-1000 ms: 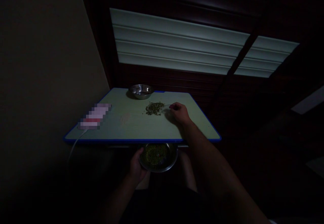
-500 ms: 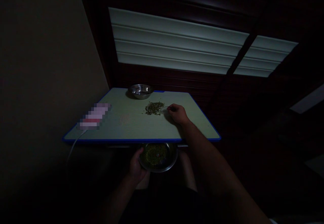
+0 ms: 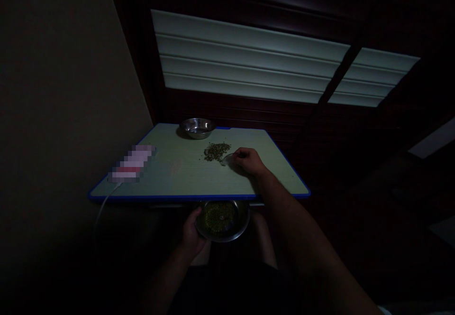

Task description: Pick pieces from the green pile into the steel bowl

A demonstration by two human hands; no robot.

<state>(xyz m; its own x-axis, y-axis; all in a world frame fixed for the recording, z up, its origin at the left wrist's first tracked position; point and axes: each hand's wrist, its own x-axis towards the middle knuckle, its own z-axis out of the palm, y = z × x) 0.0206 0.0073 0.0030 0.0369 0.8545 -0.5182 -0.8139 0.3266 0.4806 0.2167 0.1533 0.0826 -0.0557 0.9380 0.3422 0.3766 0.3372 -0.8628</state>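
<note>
My left hand (image 3: pixel 192 233) grips the left rim of a metal bowl (image 3: pixel 245 225), thumb over the edge. Small green grains (image 3: pixel 216 217) lie in that bowl, just below the table's front edge. On the tabletop is a loose pile of small greenish-brown grains (image 3: pixel 216 152). At the pile's right side, my right hand (image 3: pixel 250 161) pinches a small, thin translucent tool (image 3: pixel 228 159); its exact kind is unclear in the dim light. The tool's tip touches the table by the pile's lower right edge, beside a few grains.
The pale table (image 3: pixel 185 177) has a blue rim. A second metal bowl (image 3: pixel 197 129) stands at its back edge. A blurred-out pinkish object (image 3: pixel 132 164) with a white cable (image 3: pixel 103 206) lies at the left. Behind the table rises a dark wooden panel with pale slats (image 3: pixel 241 59).
My right hand has shifted the translucent tool slightly toward me, and a few grains now lie at its tip, below the pile. My left hand and the held bowl have stayed put.
</note>
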